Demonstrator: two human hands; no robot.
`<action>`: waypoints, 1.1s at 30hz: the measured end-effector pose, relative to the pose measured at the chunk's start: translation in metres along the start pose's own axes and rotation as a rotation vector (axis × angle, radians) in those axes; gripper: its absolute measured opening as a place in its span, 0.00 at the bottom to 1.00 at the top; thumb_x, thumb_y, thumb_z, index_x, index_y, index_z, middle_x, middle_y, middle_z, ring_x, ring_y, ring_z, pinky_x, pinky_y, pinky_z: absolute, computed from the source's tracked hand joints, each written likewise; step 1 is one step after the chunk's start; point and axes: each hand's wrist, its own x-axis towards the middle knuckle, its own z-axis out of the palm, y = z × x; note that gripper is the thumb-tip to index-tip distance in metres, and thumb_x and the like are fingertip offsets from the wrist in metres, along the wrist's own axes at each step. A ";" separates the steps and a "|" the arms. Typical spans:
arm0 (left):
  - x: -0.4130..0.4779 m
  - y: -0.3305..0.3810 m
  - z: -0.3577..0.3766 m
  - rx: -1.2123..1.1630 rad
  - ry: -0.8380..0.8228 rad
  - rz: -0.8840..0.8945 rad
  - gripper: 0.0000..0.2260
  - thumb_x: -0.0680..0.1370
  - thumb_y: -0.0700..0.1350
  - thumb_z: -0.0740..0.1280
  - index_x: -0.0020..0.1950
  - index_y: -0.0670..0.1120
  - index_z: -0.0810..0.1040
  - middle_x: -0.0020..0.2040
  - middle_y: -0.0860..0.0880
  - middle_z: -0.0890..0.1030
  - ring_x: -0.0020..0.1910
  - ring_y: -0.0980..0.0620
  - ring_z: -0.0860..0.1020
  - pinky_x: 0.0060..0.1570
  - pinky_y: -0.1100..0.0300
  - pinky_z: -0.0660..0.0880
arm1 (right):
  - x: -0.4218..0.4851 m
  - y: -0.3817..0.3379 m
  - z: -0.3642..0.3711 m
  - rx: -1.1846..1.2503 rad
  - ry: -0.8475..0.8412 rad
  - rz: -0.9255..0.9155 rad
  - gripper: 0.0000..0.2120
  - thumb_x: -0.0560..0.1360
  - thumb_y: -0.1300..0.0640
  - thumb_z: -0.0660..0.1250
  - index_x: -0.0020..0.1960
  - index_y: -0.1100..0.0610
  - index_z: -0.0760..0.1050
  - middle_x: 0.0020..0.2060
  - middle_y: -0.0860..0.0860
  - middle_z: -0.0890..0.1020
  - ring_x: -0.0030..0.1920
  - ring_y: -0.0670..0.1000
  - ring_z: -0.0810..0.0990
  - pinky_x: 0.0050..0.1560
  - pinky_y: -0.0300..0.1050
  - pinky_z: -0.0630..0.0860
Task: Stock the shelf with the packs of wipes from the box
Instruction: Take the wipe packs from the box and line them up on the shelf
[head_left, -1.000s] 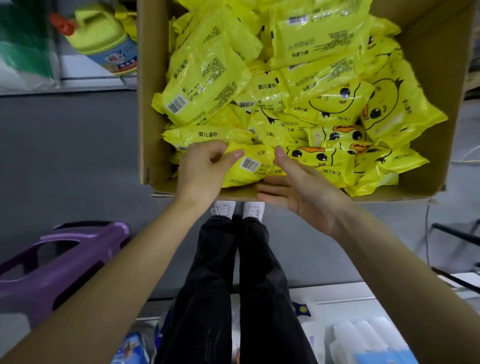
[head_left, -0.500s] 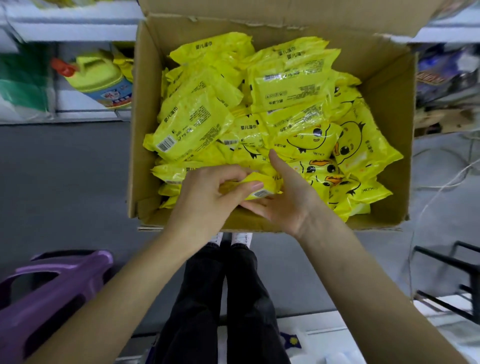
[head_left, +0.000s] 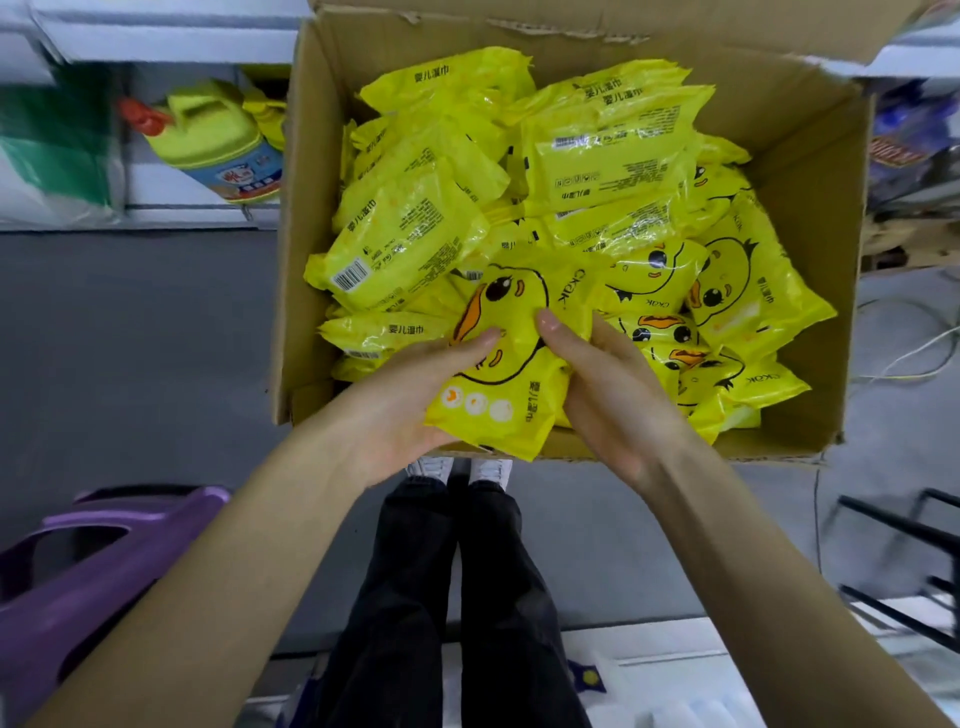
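- Pack of wipes (head_left: 511, 358), yellow plastic with a cartoon duck face, is held tilted over the near wall of an open brown cardboard box (head_left: 810, 260)
- left hand (head_left: 410, 400) pinches its left edge, thumb on top; right hand (head_left: 608, 395) pinches the right edge likewise
- more yellow packs (head_left: 415, 244) fill the box in a loose heap
- purple plastic stool (head_left: 104, 561) stands at left; yellow jug with red cap (head_left: 218, 140) lies on a white shelf (head_left: 182, 214)

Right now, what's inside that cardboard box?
The cardboard box holds a loose heap of yellow wipe packs; the left hand and right hand grip one duck-printed pack at its near edge. The heap hides the box floor and any lower packs.
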 end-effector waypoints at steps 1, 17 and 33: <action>0.000 -0.002 0.000 -0.008 0.004 0.010 0.14 0.70 0.49 0.69 0.55 0.50 0.81 0.50 0.49 0.86 0.46 0.51 0.85 0.45 0.54 0.82 | -0.001 0.001 0.002 -0.092 0.047 -0.045 0.18 0.75 0.55 0.66 0.65 0.57 0.74 0.56 0.51 0.83 0.57 0.50 0.82 0.58 0.48 0.78; -0.017 -0.003 -0.049 0.201 0.028 0.200 0.17 0.67 0.50 0.68 0.54 0.46 0.81 0.50 0.46 0.86 0.47 0.49 0.84 0.47 0.56 0.82 | 0.015 0.002 0.024 -0.408 -0.003 -0.027 0.27 0.64 0.47 0.78 0.58 0.59 0.79 0.53 0.54 0.84 0.57 0.55 0.82 0.64 0.58 0.73; -0.053 0.023 -0.121 -0.172 0.362 0.385 0.11 0.78 0.47 0.63 0.56 0.45 0.80 0.50 0.47 0.86 0.48 0.50 0.84 0.43 0.55 0.82 | 0.115 -0.027 0.083 -0.862 0.217 -0.413 0.22 0.71 0.47 0.73 0.59 0.57 0.73 0.43 0.45 0.72 0.46 0.45 0.72 0.41 0.32 0.69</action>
